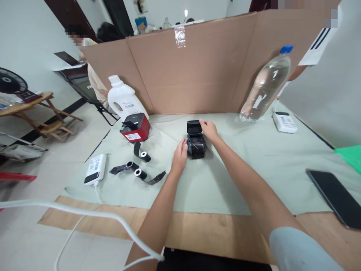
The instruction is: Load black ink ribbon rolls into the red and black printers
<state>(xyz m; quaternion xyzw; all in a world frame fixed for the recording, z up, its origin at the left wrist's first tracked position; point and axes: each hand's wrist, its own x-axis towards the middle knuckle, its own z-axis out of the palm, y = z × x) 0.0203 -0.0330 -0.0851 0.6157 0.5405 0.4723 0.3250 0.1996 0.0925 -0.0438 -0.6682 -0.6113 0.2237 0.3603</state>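
The person sitting here has both hands at a small black device (196,138), which stands on the pale green cloth (222,180) over the tabletop (203,229), its lid (194,128) tipped up and back. A dark roll (196,149) sits in the body below that lid. The left hand (179,155) lies against the device's left side, fingers extended and not wrapped around it. The right hand (209,130) has its fingers bent and closed on the lid's upper right edge; I can't see the thumb well from here.

To the left of the device I see three loose rolls (141,173) of black strip with pale cores, their ends trailing over the cloth. Left of the device and a little farther back is a red and black box (142,130), with a white jug (125,99) just behind it. A white power pack (96,169) with a cable lies well to the device's left, beyond the rolls.

On the device's right, toward the back, a clear bottle (266,88) with a blue cap leans against the cardboard panel (197,75), which rises behind the device. Farther right is a second power pack (284,122), and a dark phone (332,197) lies well to the device's right, nearer the person.
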